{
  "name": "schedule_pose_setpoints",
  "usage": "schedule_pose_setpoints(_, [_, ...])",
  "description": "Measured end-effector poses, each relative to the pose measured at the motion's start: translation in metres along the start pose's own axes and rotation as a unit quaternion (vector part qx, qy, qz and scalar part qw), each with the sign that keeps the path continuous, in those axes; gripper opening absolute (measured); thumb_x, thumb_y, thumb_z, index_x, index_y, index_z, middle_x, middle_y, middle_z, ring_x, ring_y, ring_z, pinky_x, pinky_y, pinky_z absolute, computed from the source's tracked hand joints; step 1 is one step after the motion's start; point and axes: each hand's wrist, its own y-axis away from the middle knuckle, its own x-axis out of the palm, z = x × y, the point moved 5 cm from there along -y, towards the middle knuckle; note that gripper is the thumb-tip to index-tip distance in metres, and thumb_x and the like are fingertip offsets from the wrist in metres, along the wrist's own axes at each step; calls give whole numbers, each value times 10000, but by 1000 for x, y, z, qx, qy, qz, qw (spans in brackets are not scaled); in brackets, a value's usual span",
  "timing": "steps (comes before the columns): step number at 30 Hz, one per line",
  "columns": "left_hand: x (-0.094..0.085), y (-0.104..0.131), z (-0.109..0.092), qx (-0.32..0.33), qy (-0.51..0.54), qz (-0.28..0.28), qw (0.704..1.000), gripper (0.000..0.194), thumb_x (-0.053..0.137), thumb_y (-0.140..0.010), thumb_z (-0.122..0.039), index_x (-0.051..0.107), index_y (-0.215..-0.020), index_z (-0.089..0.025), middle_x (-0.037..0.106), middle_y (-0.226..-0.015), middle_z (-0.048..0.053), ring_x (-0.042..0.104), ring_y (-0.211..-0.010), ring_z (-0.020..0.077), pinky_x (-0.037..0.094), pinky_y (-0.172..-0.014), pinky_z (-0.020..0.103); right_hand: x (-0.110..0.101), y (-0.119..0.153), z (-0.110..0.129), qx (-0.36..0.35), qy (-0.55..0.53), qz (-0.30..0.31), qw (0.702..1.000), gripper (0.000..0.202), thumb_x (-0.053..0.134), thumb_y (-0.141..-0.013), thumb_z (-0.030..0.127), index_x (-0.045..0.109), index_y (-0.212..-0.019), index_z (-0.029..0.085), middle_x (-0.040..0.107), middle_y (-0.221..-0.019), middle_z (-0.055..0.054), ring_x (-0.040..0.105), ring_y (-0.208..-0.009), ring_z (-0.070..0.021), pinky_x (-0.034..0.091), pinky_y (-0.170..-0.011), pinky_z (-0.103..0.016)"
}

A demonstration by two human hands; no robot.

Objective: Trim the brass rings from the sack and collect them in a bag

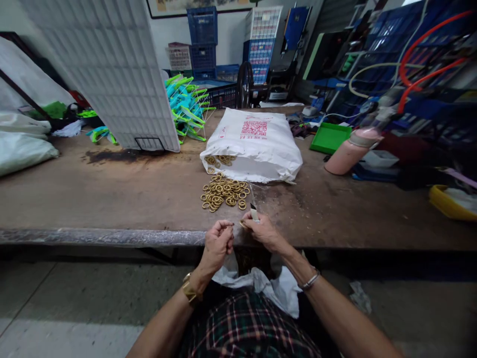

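fingers of the left hand [217, 243] are curled in, thumb and forefinger pressed together on something too small to make out for certain, likely one brass ring. the right hand [263, 229] pinches a small pale-handled tool [254, 213] that stands upright above its knuckles, with what seems a ring caught at the fingertips. both hands hover just over the near edge of the workbench [112, 199], touching or nearly touching each other.

the pile of brass rings [223, 193] lies on the bench just beyond the hands, spilled from the open mouth of the white sack [257, 144], where a few more rings show inside. judging by their look, the rings are small, stiff, light singly, smooth and apt to roll or slip; a fingertip pinch across the rim seems the sure hold. the heap is loose, so a careless sweep could scatter it.

below the bench edge, a white bag [261, 283] sits open on the person's lap, right under the hands.

open room: the bench is bare to the left of the ring pile, up to a tilted white grid panel [112, 64] with green and blue clips [186, 107] behind it. right of the sack lie a green tray [330, 137] and a pink bottle [348, 151] on its side, well apart from the hands. the bench's front edge is wrapped in film, and anything dropped there would fall to the lap bag or the floor.
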Motion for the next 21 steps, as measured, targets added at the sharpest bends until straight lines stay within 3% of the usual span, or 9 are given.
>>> schedule_pose_setpoints(3, [5, 2, -5, 81, -135, -6, 988, 282, 613, -734, -333, 578, -964, -173, 438, -522, -77, 367, -422, 50, 316, -435, 168, 10, 11, -4, 61, -85, 51, 993, 128, 520, -643, 298, 481, -708, 194, 381, -478, 106, 242, -353, -31, 164, -351, -179])
schedule_pose_setpoints(6, [10, 5, -9, 137, -209, 12, 968, 217, 583, -752, -290, 647, -921, -170, 570, -633, -21, 483, -570, 91, 394, -581, 201, 16, 19, -4, 89, -148, 88, 981, 146, 552, -616, 285, 457, -676, 192, 391, -480, 108, 225, -341, -17, 129, -333, -170])
schedule_pose_setpoints(10, [11, 9, -11, 176, -223, 7, 959, 163, 593, -740, -265, 674, -854, -181, 671, -794, 31, 571, -734, 151, 424, -716, 250, 21, 25, -5, 115, -199, 122, 966, 155, 555, -597, 265, 441, -674, 193, 420, -481, 108, 208, -326, -6, 118, -321, -159])
schedule_pose_setpoints(14, [10, 13, -11, 201, -229, -27, 952, 121, 613, -727, -253, 676, -810, -190, 675, -771, 37, 583, -715, 164, 424, -724, 262, 26, 28, -5, 135, -221, 149, 954, 165, 552, -596, 263, 453, -711, 197, 432, -474, 113, 210, -306, -5, 128, -311, -150])
schedule_pose_setpoints(18, [8, 15, -11, 188, -232, -39, 954, 85, 629, -711, -263, 663, -758, -200, 649, -688, 13, 554, -657, 156, 415, -685, 252, 24, 27, -7, 127, -211, 108, 963, 212, 545, -665, 375, 462, -748, 198, 439, -477, 106, 201, -300, -11, 131, -308, -153])
schedule_pose_setpoints(21, [4, 15, -13, 187, -248, -60, 949, 70, 622, -713, -269, 646, -730, -206, 619, -654, -5, 528, -635, 147, 404, -668, 244, 17, 25, -10, 81, -164, 54, 982, 299, 502, -725, 484, 485, -777, 191, 466, -501, 88, 218, -307, -21, 147, -314, -172])
